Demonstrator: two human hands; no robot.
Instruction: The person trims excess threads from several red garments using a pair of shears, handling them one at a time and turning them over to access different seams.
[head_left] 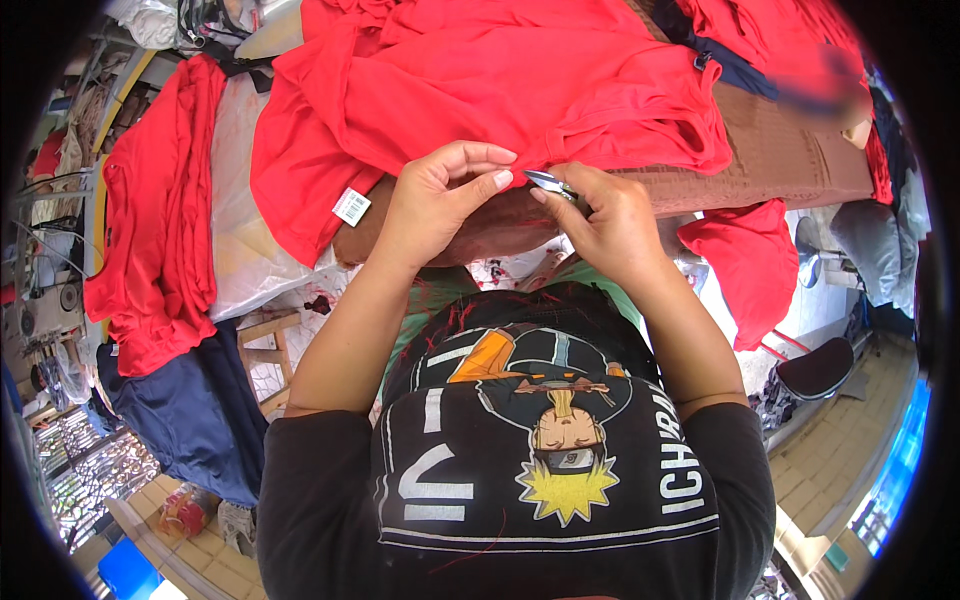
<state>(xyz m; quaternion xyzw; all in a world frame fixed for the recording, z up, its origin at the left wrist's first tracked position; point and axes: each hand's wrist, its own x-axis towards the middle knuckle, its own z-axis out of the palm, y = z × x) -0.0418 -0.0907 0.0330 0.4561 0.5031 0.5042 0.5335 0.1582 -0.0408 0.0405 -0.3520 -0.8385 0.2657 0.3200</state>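
A red garment (520,90) lies spread over the brown-covered work surface in front of me, its near edge reaching my hands. My left hand (445,195) pinches that edge between thumb and fingers; the exact spot held is partly hidden. In my right hand (610,210) is a small pair of metal thread snips (550,184), gripped with the fingers wrapped round it. The blades point left toward the cloth by my left fingertips. A white tag (351,206) with printing hangs from the garment, left of my left wrist.
More red garments (160,210) hang at the left, over dark blue cloth (185,410). Another red and navy pile (790,40) lies at the far right of the brown surface (780,165). Red cloth (750,260) droops below its right edge. A dark stool seat (815,368) stands at the right.
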